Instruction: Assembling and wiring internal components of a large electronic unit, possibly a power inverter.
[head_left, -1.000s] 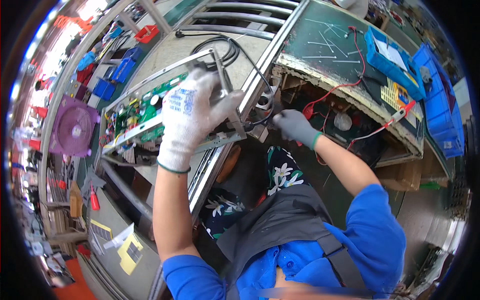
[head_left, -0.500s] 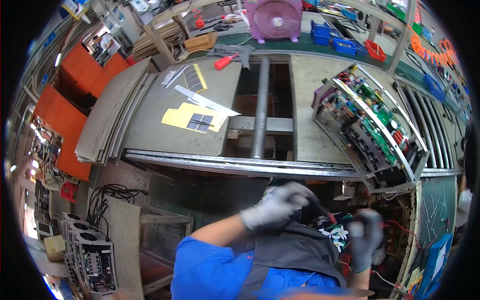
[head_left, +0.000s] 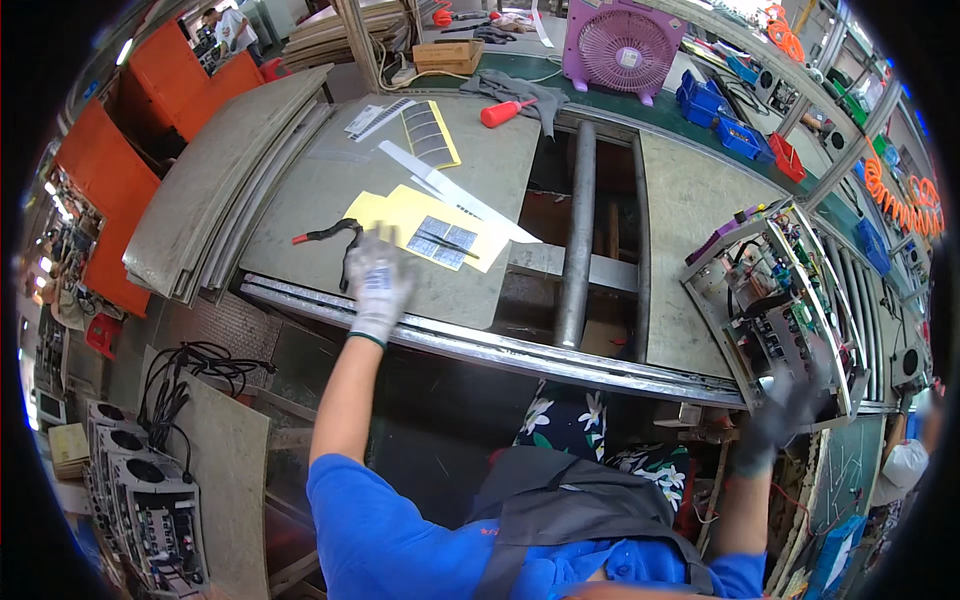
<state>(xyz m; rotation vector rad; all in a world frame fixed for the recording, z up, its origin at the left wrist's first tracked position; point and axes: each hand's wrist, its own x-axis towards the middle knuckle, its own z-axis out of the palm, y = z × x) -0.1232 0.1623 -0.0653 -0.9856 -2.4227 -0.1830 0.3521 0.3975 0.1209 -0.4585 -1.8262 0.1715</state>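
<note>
My left hand [head_left: 378, 285], in a white knit glove, reaches out over the front rail of the grey worktable with its fingers spread and nothing in it. It hovers just right of a black-handled hand tool with a red tip [head_left: 325, 237], beside a yellow sheet [head_left: 400, 208] carrying small grey label sheets. My right hand [head_left: 785, 415], in a dark grey glove and blurred, is at the lower corner of an open metal chassis [head_left: 790, 300] full of circuit boards and wires. Its grip is unclear.
A steel roller bar [head_left: 578, 230] crosses a gap in the table. A stack of grey panels [head_left: 215, 185] lies at the left, a pink fan [head_left: 620, 40], a red-handled screwdriver [head_left: 505, 111] and blue bins [head_left: 715, 100] at the back. Fan units [head_left: 140, 495] stand lower left. Another person [head_left: 905, 460] works at the right edge.
My left hand has gone from near my chest out over the table toward the black-handled tool. My right hand has risen to the chassis corner. The view has shifted.
</note>
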